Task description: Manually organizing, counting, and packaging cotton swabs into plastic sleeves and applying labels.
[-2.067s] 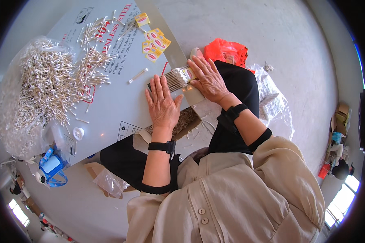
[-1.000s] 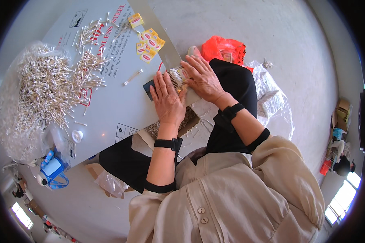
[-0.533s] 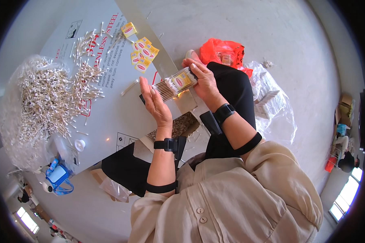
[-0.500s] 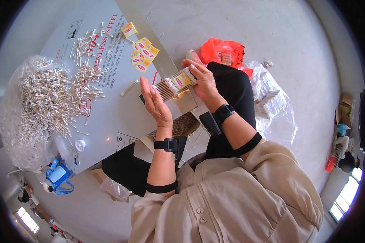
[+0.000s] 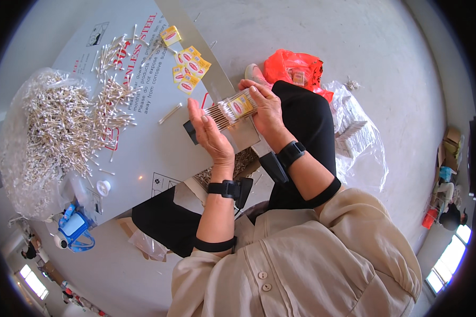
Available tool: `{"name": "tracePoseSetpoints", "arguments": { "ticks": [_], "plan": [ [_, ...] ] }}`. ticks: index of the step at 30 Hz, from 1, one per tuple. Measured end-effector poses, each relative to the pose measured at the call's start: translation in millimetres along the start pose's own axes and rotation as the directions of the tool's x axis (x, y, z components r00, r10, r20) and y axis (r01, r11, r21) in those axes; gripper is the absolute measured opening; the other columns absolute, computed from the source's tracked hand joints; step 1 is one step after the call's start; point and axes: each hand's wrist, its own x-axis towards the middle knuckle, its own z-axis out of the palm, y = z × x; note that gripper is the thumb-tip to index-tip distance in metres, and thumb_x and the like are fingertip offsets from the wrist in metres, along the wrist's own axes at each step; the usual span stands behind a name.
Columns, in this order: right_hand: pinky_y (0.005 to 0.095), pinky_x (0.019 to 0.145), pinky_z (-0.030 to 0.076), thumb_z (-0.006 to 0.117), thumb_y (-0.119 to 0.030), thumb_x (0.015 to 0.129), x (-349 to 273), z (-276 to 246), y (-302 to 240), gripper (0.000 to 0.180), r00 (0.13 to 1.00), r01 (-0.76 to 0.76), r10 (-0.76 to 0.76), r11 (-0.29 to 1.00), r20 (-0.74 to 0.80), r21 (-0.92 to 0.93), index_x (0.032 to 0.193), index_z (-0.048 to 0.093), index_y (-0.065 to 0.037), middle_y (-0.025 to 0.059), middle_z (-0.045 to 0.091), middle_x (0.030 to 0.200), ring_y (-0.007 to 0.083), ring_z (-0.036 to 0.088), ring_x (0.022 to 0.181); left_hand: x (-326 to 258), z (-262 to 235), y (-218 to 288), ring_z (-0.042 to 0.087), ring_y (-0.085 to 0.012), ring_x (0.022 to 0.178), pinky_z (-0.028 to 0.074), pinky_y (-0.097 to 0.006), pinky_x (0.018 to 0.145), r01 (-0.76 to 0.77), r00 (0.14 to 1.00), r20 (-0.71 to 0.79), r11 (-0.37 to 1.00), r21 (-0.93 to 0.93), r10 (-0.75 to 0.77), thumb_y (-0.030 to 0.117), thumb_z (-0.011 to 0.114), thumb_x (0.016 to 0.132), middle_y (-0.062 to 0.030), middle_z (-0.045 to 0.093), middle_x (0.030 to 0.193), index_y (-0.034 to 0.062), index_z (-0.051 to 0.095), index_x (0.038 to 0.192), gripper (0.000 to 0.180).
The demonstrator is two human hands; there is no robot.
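Between my two hands lies a flat row of cotton swabs (image 5: 220,117) with wooden sticks and white tips. A yellow label card (image 5: 243,104) lies over the end by my right hand. My right hand (image 5: 268,112) is closed round that end, its thumb on top. My left hand (image 5: 210,138) stands upright with its fingers stretched, the palm side against the opposite ends of the sticks. More yellow cards (image 5: 191,68) lie loose on the table beyond, near a small yellow pack (image 5: 170,35). A swab or two (image 5: 170,113) rest left of my left hand.
A big clear bag (image 5: 16,142) spills a heap of swabs (image 5: 58,127) over the grey table (image 5: 143,137). A blue bottle (image 5: 75,224) stands at its near left corner. An open box with sticks (image 5: 243,161) sits below my hands. Right are red (image 5: 291,66) and clear (image 5: 362,164) bags.
Both hands stay on the swab row. My left hand and forearm have shifted slightly to the right and lower, and the row has tilted a little. The whole view has also moved slightly.
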Motion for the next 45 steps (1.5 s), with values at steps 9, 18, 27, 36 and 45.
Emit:
{"name": "tracePoseSetpoints", "arguments": {
  "ticks": [9,18,27,36,45],
  "plan": [
    [0.0309,0.089,0.051,0.058,-0.008,0.096,-0.2,-0.8,2.9,0.022,0.998,0.053,-0.052,0.998,0.019,-0.039,0.114,0.066,0.002,0.012,0.069,0.108,0.0189,0.064,0.101,-3.2,21.3,-2.8,0.024,-0.0303,0.145,0.015,-0.043,0.119,0.004,0.999,0.039,0.985,-0.17,0.002,0.041,0.038,0.103,-0.0254,0.026,0.153,-0.0071,0.022,0.148,0.068],
    [0.0387,0.098,0.049,0.064,-0.005,0.091,-15.0,-5.0,-2.4,0.049,0.996,-0.082,0.092,0.938,-0.014,0.336,0.135,0.044,0.0,0.0171,0.063,0.121,0.0257,0.062,0.111,-6.3,20.6,-0.2,0.021,-0.0306,0.146,0.015,-0.043,0.119,0.022,0.999,-0.028,0.968,-0.25,-0.03,0.045,0.04,0.102,-0.0252,0.023,0.155,-0.0058,0.018,0.15,0.074],
    [0.0363,0.098,0.049,0.067,0.002,0.087,-17.3,1.0,5.5,0.048,1.0,0.008,-0.007,0.968,-0.004,0.251,0.131,0.048,0.004,0.0145,0.064,0.119,0.0218,0.061,0.109,-5.6,30.4,-2.0,0.024,-0.0297,0.145,0.016,-0.042,0.119,0.06,0.997,-0.031,0.966,-0.251,-0.07,0.05,0.041,0.1,-0.0253,0.026,0.153,-0.0056,0.021,0.148,0.076],
    [0.0393,0.099,0.05,0.064,0.004,0.086,-27.0,12.0,1.5,0.04,1.0,-0.025,0.025,0.986,0.0,0.164,0.125,0.054,0.003,0.0132,0.064,0.121,0.0237,0.062,0.11,-5.2,34.5,-1.7,0.03,-0.0274,0.141,0.02,-0.039,0.118,0.116,0.986,-0.066,0.908,-0.404,-0.155,0.048,0.042,0.1,-0.0225,0.03,0.149,-0.0051,0.024,0.147,0.073],
    [0.0364,0.096,0.05,0.068,0.005,0.082,-21.8,0.1,0.9,0.053,0.996,0.05,-0.031,0.967,-0.082,0.25,0.132,0.049,0.002,0.0122,0.064,0.118,0.0222,0.062,0.108,-11.3,17.2,8.1,0.024,-0.0304,0.144,0.018,-0.042,0.119,0.117,0.993,0.031,0.989,-0.094,-0.114,0.043,0.039,0.102,-0.0254,0.026,0.152,-0.006,0.023,0.147,0.069]
  ]
}}
